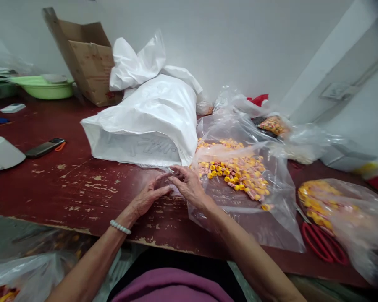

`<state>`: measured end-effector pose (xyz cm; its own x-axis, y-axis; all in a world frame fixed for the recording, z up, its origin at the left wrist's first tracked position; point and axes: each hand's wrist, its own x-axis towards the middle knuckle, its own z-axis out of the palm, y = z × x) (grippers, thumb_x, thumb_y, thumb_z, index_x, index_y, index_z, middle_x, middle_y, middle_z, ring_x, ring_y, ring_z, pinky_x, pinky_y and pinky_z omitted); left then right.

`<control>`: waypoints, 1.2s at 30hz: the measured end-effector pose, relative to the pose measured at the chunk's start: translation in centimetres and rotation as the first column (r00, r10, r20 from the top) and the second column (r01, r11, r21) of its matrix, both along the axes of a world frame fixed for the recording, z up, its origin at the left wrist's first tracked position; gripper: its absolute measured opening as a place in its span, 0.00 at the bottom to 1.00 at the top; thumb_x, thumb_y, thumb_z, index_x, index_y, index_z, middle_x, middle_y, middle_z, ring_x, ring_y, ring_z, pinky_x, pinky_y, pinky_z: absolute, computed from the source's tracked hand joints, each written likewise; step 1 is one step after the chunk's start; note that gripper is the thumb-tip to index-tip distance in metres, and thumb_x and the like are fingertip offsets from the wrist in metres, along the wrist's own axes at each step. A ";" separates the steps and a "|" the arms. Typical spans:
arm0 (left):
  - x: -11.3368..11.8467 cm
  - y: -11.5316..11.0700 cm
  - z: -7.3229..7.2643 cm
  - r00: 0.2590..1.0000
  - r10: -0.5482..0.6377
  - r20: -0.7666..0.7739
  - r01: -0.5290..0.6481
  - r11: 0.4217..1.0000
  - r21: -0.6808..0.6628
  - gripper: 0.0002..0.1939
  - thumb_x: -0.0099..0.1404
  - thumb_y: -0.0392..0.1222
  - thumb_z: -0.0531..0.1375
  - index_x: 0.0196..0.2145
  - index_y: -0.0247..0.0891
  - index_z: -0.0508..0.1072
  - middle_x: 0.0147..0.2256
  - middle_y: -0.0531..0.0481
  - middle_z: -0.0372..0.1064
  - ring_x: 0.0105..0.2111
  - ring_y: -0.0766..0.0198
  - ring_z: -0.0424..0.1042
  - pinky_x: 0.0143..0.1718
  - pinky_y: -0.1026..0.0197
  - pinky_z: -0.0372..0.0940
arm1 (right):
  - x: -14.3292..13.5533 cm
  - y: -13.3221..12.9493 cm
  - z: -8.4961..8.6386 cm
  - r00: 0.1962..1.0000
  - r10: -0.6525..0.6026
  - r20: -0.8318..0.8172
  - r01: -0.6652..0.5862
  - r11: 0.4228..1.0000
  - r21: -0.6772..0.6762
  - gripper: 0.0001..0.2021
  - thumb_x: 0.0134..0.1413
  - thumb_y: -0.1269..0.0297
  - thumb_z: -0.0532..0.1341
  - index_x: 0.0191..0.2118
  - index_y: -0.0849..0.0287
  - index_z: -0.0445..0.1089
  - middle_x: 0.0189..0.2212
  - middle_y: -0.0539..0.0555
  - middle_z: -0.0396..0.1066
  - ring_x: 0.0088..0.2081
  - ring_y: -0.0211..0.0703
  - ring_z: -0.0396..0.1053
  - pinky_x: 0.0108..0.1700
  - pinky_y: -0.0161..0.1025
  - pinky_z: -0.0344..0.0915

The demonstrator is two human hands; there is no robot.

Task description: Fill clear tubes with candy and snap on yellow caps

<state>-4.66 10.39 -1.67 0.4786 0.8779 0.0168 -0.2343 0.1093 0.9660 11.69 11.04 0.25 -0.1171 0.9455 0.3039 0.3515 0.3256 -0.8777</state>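
My left hand (149, 196) and my right hand (189, 184) meet in front of the open mouth of a large white sack (164, 109). The fingers of both are curled in close together around a small clear object that I cannot make out. The sack lies on its side, with see-through pieces showing inside its mouth. Beside my right hand spreads a clear plastic bag (239, 216). Many small yellow-capped pink pieces (239, 172) lie in it. On my left wrist is a pale bead bracelet (120, 227).
Red-handled scissors (323, 243) and another bag of yellow pieces (321, 201) lie right on the worn red table (82, 184). Leftward are a phone (44, 148), a white container (3, 154), a green basin (44, 88) and a cardboard box (90, 63). More bags line the back wall.
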 end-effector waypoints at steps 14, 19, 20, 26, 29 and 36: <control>3.7 -2.6 -0.2 0.941 0.109 0.320 0.031 0.915 -0.403 0.17 0.48 0.33 0.68 0.39 0.36 0.77 0.32 0.48 0.76 0.35 0.56 0.76 0.40 0.55 0.71 | 8.9 -5.4 1.1 0.814 -0.315 0.488 0.246 0.948 0.201 0.11 0.62 0.65 0.52 0.44 0.58 0.69 0.39 0.55 0.69 0.40 0.41 0.66 0.45 0.39 0.64; 3.8 -3.5 0.2 0.957 0.109 0.268 0.010 0.913 -0.407 0.16 0.50 0.35 0.68 0.39 0.35 0.76 0.34 0.47 0.75 0.38 0.54 0.75 0.39 0.54 0.71 | 17.1 -5.5 -1.8 0.637 -0.531 0.559 0.528 0.829 0.185 0.07 0.50 0.75 0.57 0.34 0.62 0.70 0.37 0.63 0.70 0.44 0.53 0.64 0.50 0.51 0.57; 4.0 -3.8 0.2 0.969 0.102 0.224 -0.008 0.922 -0.387 0.16 0.50 0.36 0.68 0.39 0.34 0.75 0.35 0.46 0.75 0.35 0.56 0.75 0.35 0.58 0.71 | 17.7 -5.6 -2.3 0.627 -0.537 0.564 0.541 0.821 0.180 0.06 0.49 0.75 0.57 0.33 0.62 0.70 0.36 0.63 0.70 0.44 0.53 0.64 0.49 0.52 0.57; 5.5 -5.1 -0.1 0.987 0.118 -0.112 -0.132 0.983 -0.125 0.19 0.49 0.42 0.69 0.38 0.33 0.72 0.33 0.46 0.74 0.27 0.63 0.72 0.21 0.68 0.61 | 14.0 -7.7 -0.9 0.754 -0.436 0.492 0.425 0.894 0.141 0.08 0.59 0.65 0.54 0.40 0.58 0.69 0.37 0.55 0.70 0.41 0.43 0.67 0.45 0.40 0.62; 5.9 -5.7 0.4 0.976 0.108 -0.187 -0.110 0.994 -0.004 0.18 0.50 0.42 0.68 0.38 0.34 0.72 0.35 0.46 0.74 0.30 0.63 0.72 0.24 0.66 0.63 | 10.4 -9.3 1.4 0.917 -0.241 0.319 0.203 0.968 0.150 0.09 0.61 0.64 0.53 0.44 0.55 0.68 0.39 0.52 0.69 0.41 0.39 0.67 0.45 0.37 0.63; 6.4 -6.8 0.9 0.985 0.104 -0.137 -0.087 0.988 0.126 0.11 0.51 0.40 0.67 0.33 0.35 0.74 0.33 0.47 0.74 0.35 0.61 0.71 0.40 0.61 0.65 | 6.9 -11.4 3.4 0.970 -0.043 0.238 0.001 0.984 0.176 0.12 0.59 0.68 0.55 0.48 0.56 0.67 0.40 0.54 0.68 0.41 0.39 0.67 0.43 0.38 0.64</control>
